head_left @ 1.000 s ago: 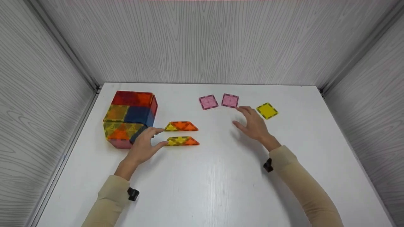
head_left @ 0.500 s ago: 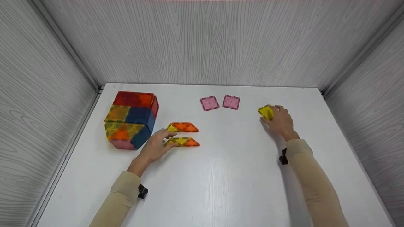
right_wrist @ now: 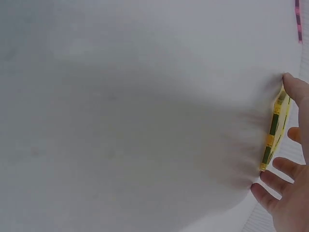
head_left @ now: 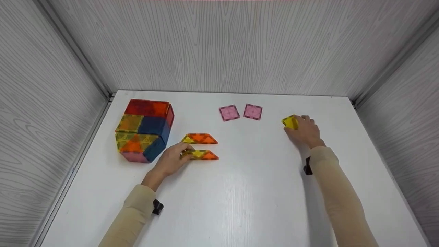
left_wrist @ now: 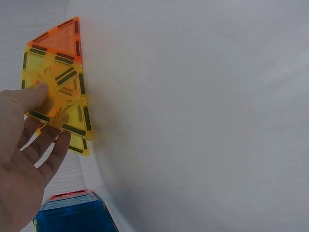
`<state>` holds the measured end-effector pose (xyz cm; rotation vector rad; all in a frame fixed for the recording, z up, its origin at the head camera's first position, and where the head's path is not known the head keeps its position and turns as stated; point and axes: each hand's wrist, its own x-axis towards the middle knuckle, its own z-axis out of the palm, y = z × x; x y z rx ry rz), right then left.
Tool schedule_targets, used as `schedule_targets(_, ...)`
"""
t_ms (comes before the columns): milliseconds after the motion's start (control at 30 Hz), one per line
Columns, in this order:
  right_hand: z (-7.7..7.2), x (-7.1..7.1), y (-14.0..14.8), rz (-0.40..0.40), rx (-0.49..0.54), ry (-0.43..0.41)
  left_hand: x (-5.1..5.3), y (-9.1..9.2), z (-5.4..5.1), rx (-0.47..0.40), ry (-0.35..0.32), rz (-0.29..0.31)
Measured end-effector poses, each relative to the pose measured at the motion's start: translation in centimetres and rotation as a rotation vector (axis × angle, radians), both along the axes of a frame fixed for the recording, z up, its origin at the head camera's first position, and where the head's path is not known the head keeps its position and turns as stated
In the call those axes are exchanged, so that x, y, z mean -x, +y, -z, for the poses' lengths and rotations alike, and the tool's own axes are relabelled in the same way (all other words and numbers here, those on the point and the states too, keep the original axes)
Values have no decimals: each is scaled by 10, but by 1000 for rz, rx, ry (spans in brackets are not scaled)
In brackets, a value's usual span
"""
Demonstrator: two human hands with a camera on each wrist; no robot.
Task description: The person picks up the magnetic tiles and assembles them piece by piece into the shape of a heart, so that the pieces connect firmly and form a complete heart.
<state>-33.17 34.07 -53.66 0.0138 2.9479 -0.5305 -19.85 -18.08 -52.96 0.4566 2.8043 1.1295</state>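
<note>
In the head view my left hand (head_left: 171, 159) pinches the left end of the nearer trapezoid strip of yellow and orange magnetic tiles (head_left: 205, 155). The left wrist view has the thumb on the near face of this strip (left_wrist: 60, 41) and the fingers behind it. A second, similar strip (head_left: 200, 138) lies parallel just beyond. Over on the right, my right hand (head_left: 306, 132) grips a yellow square magnetic tile (head_left: 289, 121), covering its right part. In the right wrist view the thumb and fingertips are at opposite ends of that tile (right_wrist: 274, 130).
Left of the strips stands a block built from red, orange, yellow, blue and pink magnetic tiles (head_left: 151, 127). Two pink square tiles (head_left: 229, 113) lie side by side toward the back of the white table (head_left: 236, 199). Grey wood-grain panels (head_left: 219, 48) enclose the table at the back and sides.
My right hand has moved right from near the pink tiles and taken hold of the yellow square. My left hand has moved right along the nearer strip and closed its fingers on it.
</note>
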Motion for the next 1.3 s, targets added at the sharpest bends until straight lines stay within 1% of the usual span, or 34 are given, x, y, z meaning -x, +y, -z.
schedule_targets(100, 2, -1, 1, -3, -6, 1, 1, 2, -1, 3, -21, 1)
schedule_targets(233, -1, -3, 3, -13, -6, -6, 1, 6, -2, -6, -40, 10)
schedule_targets(367, -7, -8, 2, -34, 11, -14, 1, 11, -1, -20, -24, 31)
schedule_targets(467, -10, -13, 2, -66, 8, -26, 0, 16, -1, -20, -7, 48)
schedule_targets(633, -13, -19, 2, -97, 15, -27, -3, 23, -4, -18, -30, 49)
schedule_targets(700, -14, -21, 2, -95, 28, -30, -4, 27, -5, -22, -43, 56)
schedule_targets(867, -18, -29, -1, -102, 64, -36, -7, 38, -6, -8, -42, 89)
schedule_targets(1067, -18, -39, -12, -111, 122, -6, -10, 51, -5, -12, -38, 118)
schedule_targets(1200, -18, -47, -22, -127, 167, 8, -12, 58, -4, -8, -40, 136)
schedule_targets(1300, -19, -55, -30, -153, 199, 21, -13, 63, -5, -12, -45, 152)
